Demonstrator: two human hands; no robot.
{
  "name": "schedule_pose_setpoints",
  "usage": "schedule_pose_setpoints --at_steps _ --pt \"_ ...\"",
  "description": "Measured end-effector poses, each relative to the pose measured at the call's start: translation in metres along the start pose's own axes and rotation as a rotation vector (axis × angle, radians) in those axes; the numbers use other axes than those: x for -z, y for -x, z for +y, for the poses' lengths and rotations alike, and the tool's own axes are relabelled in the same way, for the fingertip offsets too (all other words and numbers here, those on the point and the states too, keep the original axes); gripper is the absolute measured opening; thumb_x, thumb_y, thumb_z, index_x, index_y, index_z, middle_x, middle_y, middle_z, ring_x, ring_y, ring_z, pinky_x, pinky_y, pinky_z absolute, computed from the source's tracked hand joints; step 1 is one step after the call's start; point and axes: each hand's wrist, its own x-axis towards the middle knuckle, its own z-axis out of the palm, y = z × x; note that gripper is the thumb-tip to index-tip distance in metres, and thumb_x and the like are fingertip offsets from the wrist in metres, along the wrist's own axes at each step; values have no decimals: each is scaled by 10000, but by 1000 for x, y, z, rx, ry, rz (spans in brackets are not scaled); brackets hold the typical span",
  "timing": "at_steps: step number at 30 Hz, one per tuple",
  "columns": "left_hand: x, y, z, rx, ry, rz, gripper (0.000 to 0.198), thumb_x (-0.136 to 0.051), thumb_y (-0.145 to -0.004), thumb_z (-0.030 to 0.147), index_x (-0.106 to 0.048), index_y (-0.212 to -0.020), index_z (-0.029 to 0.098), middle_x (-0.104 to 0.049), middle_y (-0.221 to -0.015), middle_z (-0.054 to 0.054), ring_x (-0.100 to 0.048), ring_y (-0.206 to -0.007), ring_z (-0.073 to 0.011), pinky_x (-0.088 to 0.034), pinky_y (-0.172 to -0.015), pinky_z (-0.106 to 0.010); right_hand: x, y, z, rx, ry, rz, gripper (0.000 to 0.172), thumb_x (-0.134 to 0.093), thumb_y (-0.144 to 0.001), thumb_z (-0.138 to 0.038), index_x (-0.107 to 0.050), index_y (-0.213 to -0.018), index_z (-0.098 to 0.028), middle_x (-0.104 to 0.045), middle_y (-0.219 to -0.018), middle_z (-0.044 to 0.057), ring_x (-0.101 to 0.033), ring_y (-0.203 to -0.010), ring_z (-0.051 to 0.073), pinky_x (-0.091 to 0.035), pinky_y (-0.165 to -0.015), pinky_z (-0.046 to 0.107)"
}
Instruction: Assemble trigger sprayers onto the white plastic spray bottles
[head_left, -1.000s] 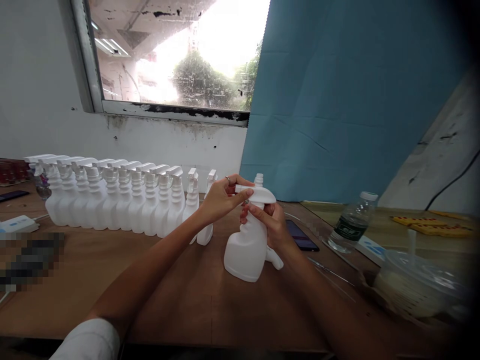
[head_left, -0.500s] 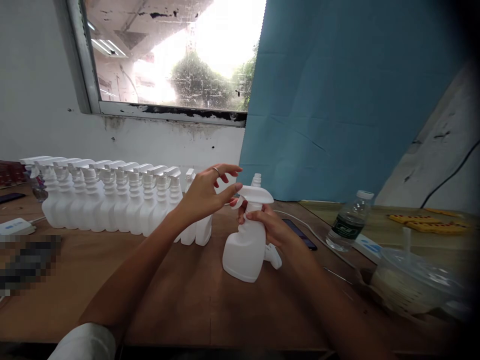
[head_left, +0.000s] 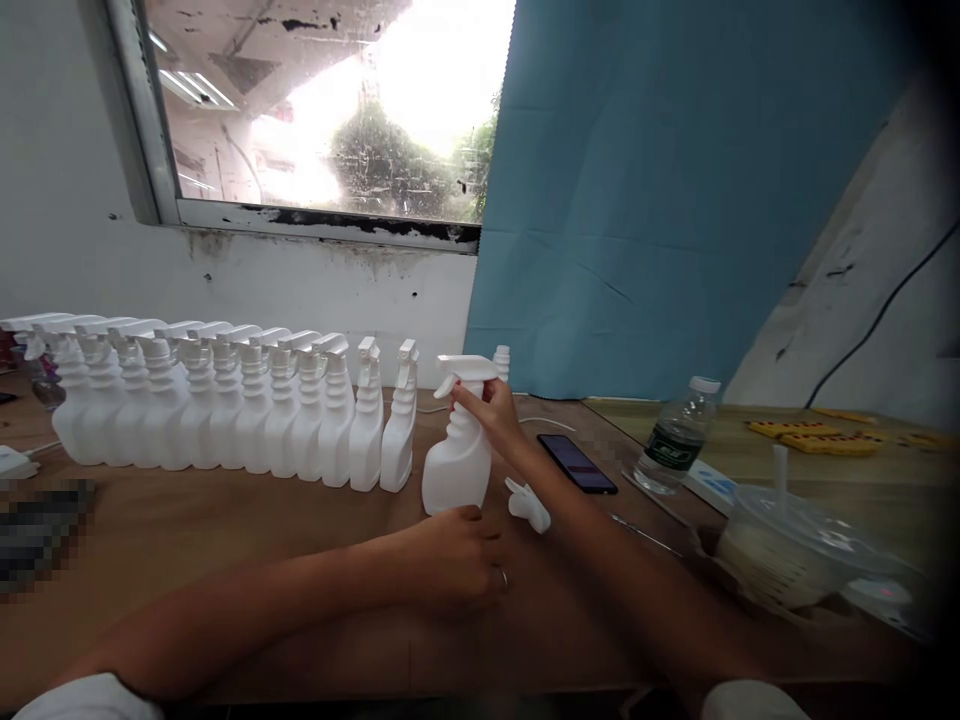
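Note:
A white spray bottle [head_left: 455,470] with a trigger head stands upright on the table. Around its neck, just under the head, the fingers of my right hand [head_left: 496,412] are closed. My left hand [head_left: 457,560] hovers low in front of the bottle, palm down, a ring on one finger. Its fingers are loosely bent and apart; the fingertips are partly hidden, and no object shows in them. To the right of both lies a loose white trigger head [head_left: 529,505]. Behind the held bottle, the bare neck of another bottle [head_left: 502,362] shows.
A long row of white spray bottles [head_left: 225,420] with heads on lines the left side. On the right are a phone [head_left: 576,463], a water bottle [head_left: 679,440], a thin metal tool [head_left: 646,536] and a lidded cup with a straw [head_left: 795,550]. Blue cloth [head_left: 637,200] hangs behind.
My right hand has moved the spray bottle left and back, toward the row. My left hand has come off its head and dropped to the front.

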Motion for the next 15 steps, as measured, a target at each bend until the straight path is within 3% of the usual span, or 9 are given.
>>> schedule_pose_setpoints --at_steps 4,7,10,15 --pt "-19 -1 -15 98 101 20 133 -531 -898 203 -614 -977 135 -642 -1085 -113 -582 -1005 -245 -452 -889 -383 -4 -20 24 84 46 15 364 -687 -712 -531 -560 -765 -194 -577 -679 14 -538 -641 171 -438 -596 294" --pt "-21 1 -22 243 302 57 280 -563 -878 230 -572 -1138 127 -581 -1254 -142 -541 -1167 -274 -424 -1020 -403 -12 -33 39 111 62 -32 410 -669 -694 -587 -556 -749 -197 -563 -681 12 -529 -677 181 -441 -637 305" --pt "-26 4 -26 413 547 148 424 -569 -879 241 -489 -1293 200 -465 -1419 -124 -461 -1298 -271 -385 -1099 -414 -21 -41 49 146 53 -48 452 -626 -709 -628 -558 -850 -203 -566 -742 16 -531 -722 189 -447 -663 306" --pt "-53 9 -35 644 739 333 487 -575 -875 253 -418 -1336 241 -437 -1423 -118 -416 -1338 -278 -340 -1135 -482 -30 -40 59 207 47 23 457 -580 -745 -656 -476 -866 -228 -500 -782 11 -503 -742 182 -435 -669 297"
